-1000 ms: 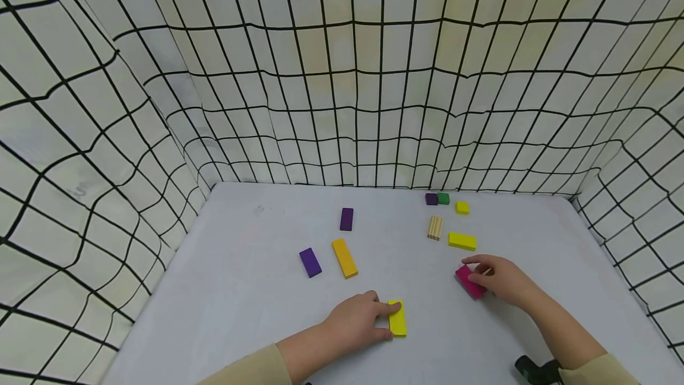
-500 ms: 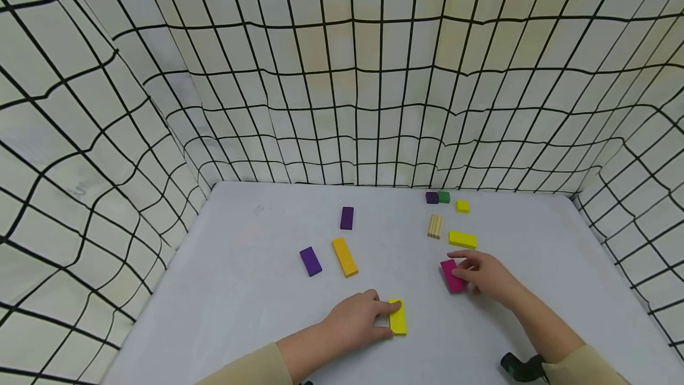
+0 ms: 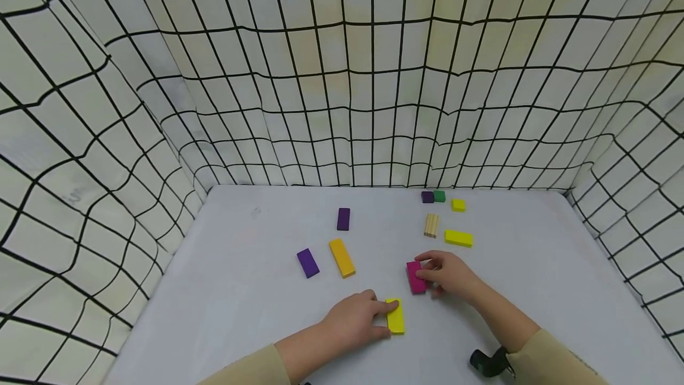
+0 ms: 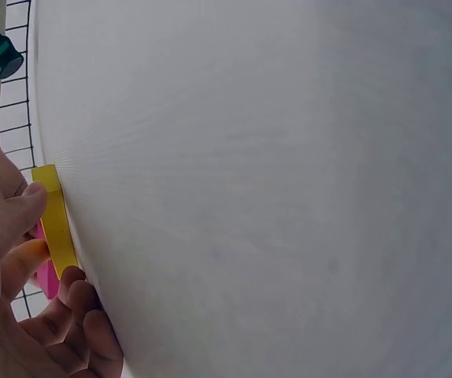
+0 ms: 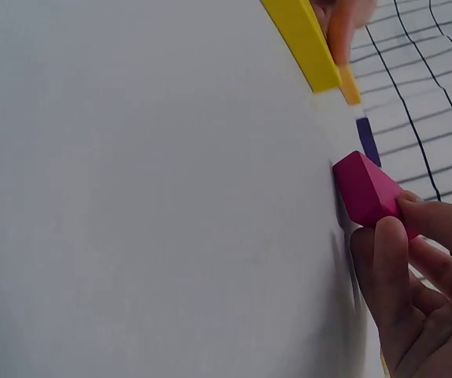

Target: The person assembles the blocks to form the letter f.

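Observation:
In the head view, my left hand pinches a flat yellow block at the front of the white table. Thumb and fingers reach its two ends, as the left wrist view shows on the yellow block. Right of it and a little farther back, my right hand grips a magenta block between thumb and fingers. The right wrist view shows the magenta block tilted, close over the tabletop, its near end covered by fingers. A gap separates the two blocks in the head view.
Farther back lie two purple blocks, an orange block, a striped wooden piece, a long yellow block and several small blocks. Black netting encloses the white table. A dark device hangs at the right wrist.
My right hand has carried the magenta block leftward, closer to the yellow one, and the block has turned more upright in view. The left hand stays put. The head view shifts slightly.

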A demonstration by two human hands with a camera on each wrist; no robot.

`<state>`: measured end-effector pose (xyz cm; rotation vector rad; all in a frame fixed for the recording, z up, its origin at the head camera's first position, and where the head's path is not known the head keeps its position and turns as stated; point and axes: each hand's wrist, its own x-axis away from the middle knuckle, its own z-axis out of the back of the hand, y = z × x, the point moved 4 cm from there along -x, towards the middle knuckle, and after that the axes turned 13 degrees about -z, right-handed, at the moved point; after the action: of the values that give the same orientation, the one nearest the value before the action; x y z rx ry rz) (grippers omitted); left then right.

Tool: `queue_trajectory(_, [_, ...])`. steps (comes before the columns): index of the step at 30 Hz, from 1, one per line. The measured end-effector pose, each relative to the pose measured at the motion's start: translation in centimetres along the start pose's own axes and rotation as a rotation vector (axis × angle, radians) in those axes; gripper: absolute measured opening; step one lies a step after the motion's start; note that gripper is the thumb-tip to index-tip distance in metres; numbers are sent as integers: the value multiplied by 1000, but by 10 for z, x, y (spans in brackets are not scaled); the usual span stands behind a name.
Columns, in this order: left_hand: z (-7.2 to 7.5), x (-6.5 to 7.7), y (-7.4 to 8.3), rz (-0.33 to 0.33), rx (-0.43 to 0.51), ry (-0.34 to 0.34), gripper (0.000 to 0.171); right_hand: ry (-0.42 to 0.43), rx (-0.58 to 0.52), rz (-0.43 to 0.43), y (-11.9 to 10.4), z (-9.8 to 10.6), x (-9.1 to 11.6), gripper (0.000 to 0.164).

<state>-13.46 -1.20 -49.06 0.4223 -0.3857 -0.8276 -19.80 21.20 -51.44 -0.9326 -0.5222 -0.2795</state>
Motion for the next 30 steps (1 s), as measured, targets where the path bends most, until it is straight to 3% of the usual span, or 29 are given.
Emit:
queue_trajectory(6, [2,1,-2,-2,-4,9,51,-32,-11,25,-22,-23,-2,38])
queue_trajectory(12, [0,1,-3,-17,3,18,51,-30,6,36,-31,-34,0,37])
queue_trajectory(30, [-1,0,-2,-13,-3,5,52,13,120,125,-33,-39,8,28])
